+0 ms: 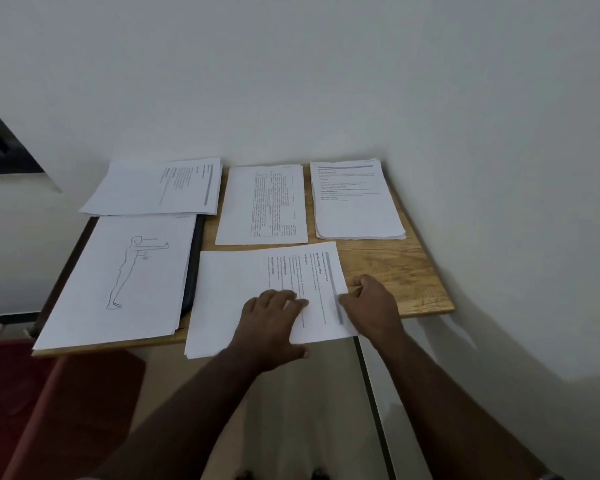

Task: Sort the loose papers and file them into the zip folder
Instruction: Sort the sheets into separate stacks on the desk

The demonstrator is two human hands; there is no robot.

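head | hands (321, 308) on near papers (243, 299) | table (395, 268) against wall (465, 98)

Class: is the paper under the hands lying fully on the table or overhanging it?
Overhanging: the paper juts past the table front edge.

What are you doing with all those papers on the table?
A person is sorting papers into piles on a small wooden table. Right now both hands are on the nearest pile, which hangs a little over the front edge: the left hand lies flat on top, and the right hand has its fingers at the pile's right edge. Four other piles lie around it, one with a drawing of a standing figure on top. That one rests on something dark, maybe the zip folder.
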